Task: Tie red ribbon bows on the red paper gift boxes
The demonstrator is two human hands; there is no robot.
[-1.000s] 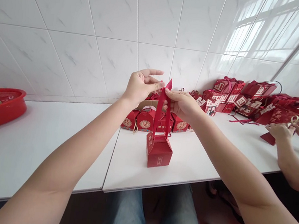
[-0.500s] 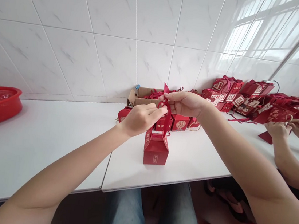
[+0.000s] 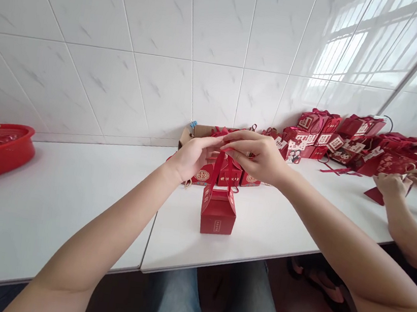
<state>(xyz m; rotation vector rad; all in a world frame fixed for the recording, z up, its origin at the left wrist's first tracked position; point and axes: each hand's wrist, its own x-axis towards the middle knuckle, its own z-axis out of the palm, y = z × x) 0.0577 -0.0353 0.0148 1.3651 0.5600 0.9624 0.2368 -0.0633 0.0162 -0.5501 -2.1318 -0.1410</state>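
A small red gift box [image 3: 217,218] stands upright on the white table [image 3: 88,196], close to its front edge. From its top a red ribbon [image 3: 218,170] rises in two strands to my hands. My left hand [image 3: 195,157] has its fingers closed around the upper ribbon, the tips partly hidden. On the other side my right hand [image 3: 260,155] pinches the ribbon between thumb and fingers, its fingertips touching or very near the left ones. Whether a knot lies between them is hidden.
Behind my hands are several red boxes [image 3: 250,180] and an open cardboard box [image 3: 187,135]. Many tied red boxes [image 3: 315,123] are stacked at the right against the wall. A red basket [image 3: 9,150] with a person's hand stands left; another person's hands [image 3: 391,185] work at the right.
My hands have come together above the box, the left turning over and the right lowering its fingers. The ribbon now runs up in two separate strands.
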